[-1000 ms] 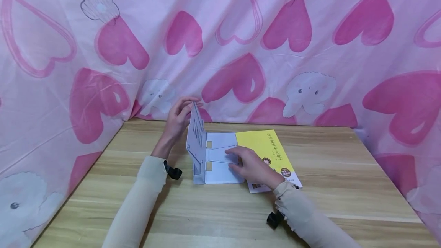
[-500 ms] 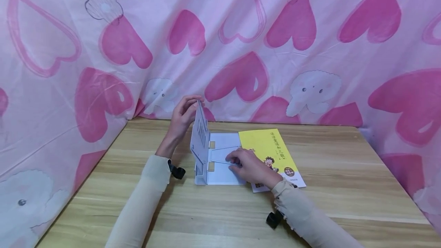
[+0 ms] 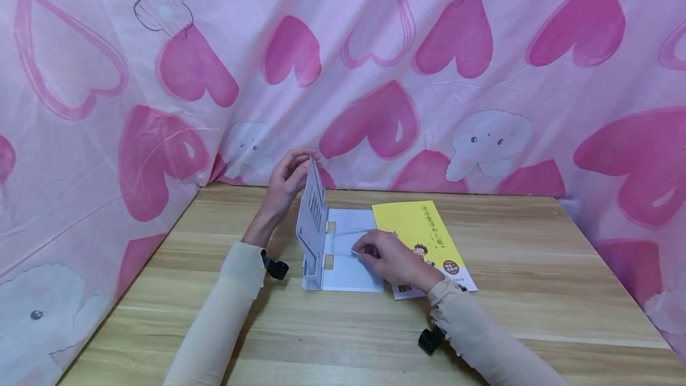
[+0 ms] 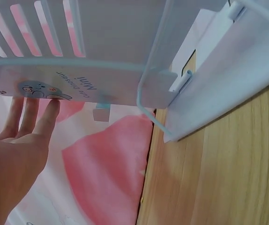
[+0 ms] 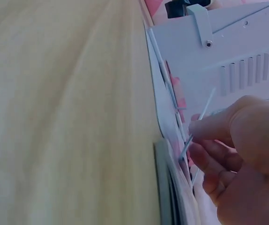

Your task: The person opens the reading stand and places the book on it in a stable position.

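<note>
A pale metal book stand (image 3: 311,213) stands on the table, its slotted panel upright and its base plate (image 3: 351,279) flat. My left hand (image 3: 284,186) holds the panel's upper edge; in the left wrist view its fingers (image 4: 45,119) lie against the panel beside a printed cartoon and the word "Mini". Over the base, my right hand (image 3: 393,260) pinches a thin wire support (image 5: 207,105) between thumb and finger. In the right wrist view this wire is raised at an angle. Part of it is hidden by the hand.
A yellow book (image 3: 402,219) lies flat just right of the stand, partly under my right forearm. The wooden table (image 3: 300,338) ends at a pink heart-patterned cloth (image 3: 370,124) behind and at the sides. Black cameras (image 3: 276,268) are worn on both wrists.
My right fingers have closed from a spread pose into a pinch on the wire support, which has lifted off the base plate. The left hand keeps its hold on the panel.
</note>
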{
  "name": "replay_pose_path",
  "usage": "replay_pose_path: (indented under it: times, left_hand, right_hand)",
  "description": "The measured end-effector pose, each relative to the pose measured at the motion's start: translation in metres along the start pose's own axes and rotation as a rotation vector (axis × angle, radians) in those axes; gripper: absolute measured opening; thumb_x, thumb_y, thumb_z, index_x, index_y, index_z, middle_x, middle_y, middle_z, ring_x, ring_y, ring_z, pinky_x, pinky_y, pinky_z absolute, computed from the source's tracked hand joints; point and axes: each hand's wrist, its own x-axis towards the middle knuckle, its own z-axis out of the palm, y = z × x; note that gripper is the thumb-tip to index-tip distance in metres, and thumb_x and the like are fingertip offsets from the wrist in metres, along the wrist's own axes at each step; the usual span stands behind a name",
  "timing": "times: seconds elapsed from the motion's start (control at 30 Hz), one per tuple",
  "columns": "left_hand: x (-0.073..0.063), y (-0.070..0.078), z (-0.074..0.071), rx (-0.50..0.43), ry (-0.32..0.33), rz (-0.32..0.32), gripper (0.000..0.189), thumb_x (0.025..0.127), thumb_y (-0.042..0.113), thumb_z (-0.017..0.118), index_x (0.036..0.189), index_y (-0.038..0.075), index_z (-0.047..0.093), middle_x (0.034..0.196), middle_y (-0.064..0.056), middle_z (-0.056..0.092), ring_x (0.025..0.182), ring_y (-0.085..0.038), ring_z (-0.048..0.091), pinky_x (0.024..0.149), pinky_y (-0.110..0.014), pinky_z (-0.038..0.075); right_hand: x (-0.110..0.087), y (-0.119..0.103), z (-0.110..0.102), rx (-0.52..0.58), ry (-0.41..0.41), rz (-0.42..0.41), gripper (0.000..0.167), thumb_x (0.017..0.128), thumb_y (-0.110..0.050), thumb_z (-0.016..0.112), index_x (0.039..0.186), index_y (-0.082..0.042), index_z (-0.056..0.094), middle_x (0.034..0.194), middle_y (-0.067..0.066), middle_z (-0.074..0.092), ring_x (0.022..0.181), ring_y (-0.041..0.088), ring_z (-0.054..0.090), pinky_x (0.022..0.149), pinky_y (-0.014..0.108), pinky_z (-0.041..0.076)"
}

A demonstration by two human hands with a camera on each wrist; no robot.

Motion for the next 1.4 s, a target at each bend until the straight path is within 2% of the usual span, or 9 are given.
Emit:
replay_pose_path:
  times: [0.13, 0.23, 0.43, 0.57, 0.7, 0.97, 1.1, 1.23, 1.4]
  left_hand:
    - [0.002, 0.001, 0.010, 0.018, -0.016, 0.000, 0.040, 0.113, 0.027, 0.058, 0.148, 0.008, 0.058, 0.151, -0.028, 0.056, 0.141, -0.048, 0.054, 0.103, -0.030, 0.061]
    - [0.004, 0.002, 0.019, 0.051, -0.030, 0.010, 0.041, 0.114, 0.026, 0.056, 0.150, 0.006, 0.057, 0.151, -0.029, 0.057, 0.139, -0.040, 0.059, 0.107, -0.033, 0.060]
    - [0.003, 0.003, 0.037, 0.155, -0.074, 0.022, 0.042, 0.115, 0.027, 0.053, 0.153, 0.009, 0.056, 0.151, -0.012, 0.062, 0.137, -0.031, 0.061, 0.117, -0.045, 0.053]
    - [-0.002, 0.001, 0.046, 0.256, -0.157, 0.028, 0.044, 0.115, 0.027, 0.054, 0.158, 0.018, 0.054, 0.159, -0.002, 0.057, 0.147, -0.033, 0.053, 0.127, -0.050, 0.044]
    - [-0.005, -0.007, 0.054, 0.343, -0.253, 0.021, 0.050, 0.114, 0.027, 0.057, 0.162, 0.023, 0.049, 0.163, -0.003, 0.053, 0.149, -0.032, 0.052, 0.127, -0.059, 0.041]
    - [-0.006, -0.022, 0.044, 0.439, -0.289, -0.048, 0.051, 0.113, 0.033, 0.060, 0.159, 0.014, 0.052, 0.157, -0.011, 0.059, 0.147, -0.035, 0.056, 0.128, -0.061, 0.040]
    - [-0.009, -0.032, 0.036, 0.456, -0.314, -0.087, 0.049, 0.113, 0.035, 0.058, 0.159, 0.019, 0.053, 0.157, -0.010, 0.059, 0.148, -0.033, 0.055, 0.124, -0.061, 0.044]
    - [-0.012, -0.037, 0.033, 0.455, -0.333, -0.117, 0.053, 0.113, 0.037, 0.059, 0.162, 0.020, 0.050, 0.162, -0.008, 0.055, 0.152, -0.033, 0.050, 0.123, -0.064, 0.044]
    - [-0.014, -0.034, 0.029, 0.464, -0.325, -0.138, 0.054, 0.112, 0.035, 0.061, 0.162, 0.019, 0.049, 0.162, -0.008, 0.054, 0.154, -0.034, 0.049, 0.123, -0.066, 0.044]
  right_hand:
    - [-0.005, 0.004, -0.008, 0.040, -0.015, -0.030, 0.019, 0.104, -0.008, 0.072, 0.121, -0.014, 0.076, 0.107, -0.004, 0.073, 0.094, 0.009, 0.064, 0.084, 0.025, 0.058]
    - [-0.007, 0.006, -0.012, 0.074, -0.036, -0.054, 0.019, 0.105, -0.010, 0.071, 0.123, -0.012, 0.075, 0.108, -0.002, 0.074, 0.093, 0.011, 0.065, 0.084, 0.025, 0.059]
    - [-0.006, 0.003, -0.016, 0.098, -0.092, -0.097, 0.026, 0.106, -0.017, 0.071, 0.131, -0.009, 0.074, 0.113, -0.004, 0.075, 0.096, 0.011, 0.067, 0.088, 0.026, 0.060]
    - [-0.005, 0.001, -0.017, 0.095, -0.126, -0.111, 0.029, 0.107, -0.019, 0.070, 0.134, -0.009, 0.073, 0.114, -0.005, 0.075, 0.097, 0.012, 0.067, 0.087, 0.026, 0.060]
    - [-0.007, 0.001, -0.019, 0.079, -0.126, -0.120, 0.027, 0.107, -0.019, 0.070, 0.132, -0.008, 0.074, 0.114, -0.003, 0.075, 0.098, 0.013, 0.067, 0.087, 0.027, 0.060]
    - [-0.023, -0.001, -0.012, 0.101, 0.041, -0.173, 0.024, 0.103, -0.020, 0.076, 0.126, -0.015, 0.071, 0.121, -0.002, 0.074, 0.106, 0.018, 0.068, 0.093, 0.035, 0.063]
    - [-0.030, -0.019, -0.001, 0.168, 0.037, -0.218, 0.029, 0.100, -0.033, 0.080, 0.124, -0.019, 0.070, 0.117, -0.008, 0.075, 0.103, 0.015, 0.070, 0.087, 0.033, 0.063]
    - [-0.034, -0.036, 0.007, 0.187, 0.025, -0.169, 0.042, 0.101, -0.051, 0.075, 0.133, -0.024, 0.069, 0.115, -0.011, 0.074, 0.098, 0.012, 0.069, 0.082, 0.026, 0.061]
    - [-0.032, -0.045, 0.014, 0.137, 0.102, -0.113, 0.042, 0.105, -0.052, 0.068, 0.133, -0.021, 0.073, 0.109, -0.015, 0.075, 0.089, 0.005, 0.067, 0.075, 0.023, 0.060]
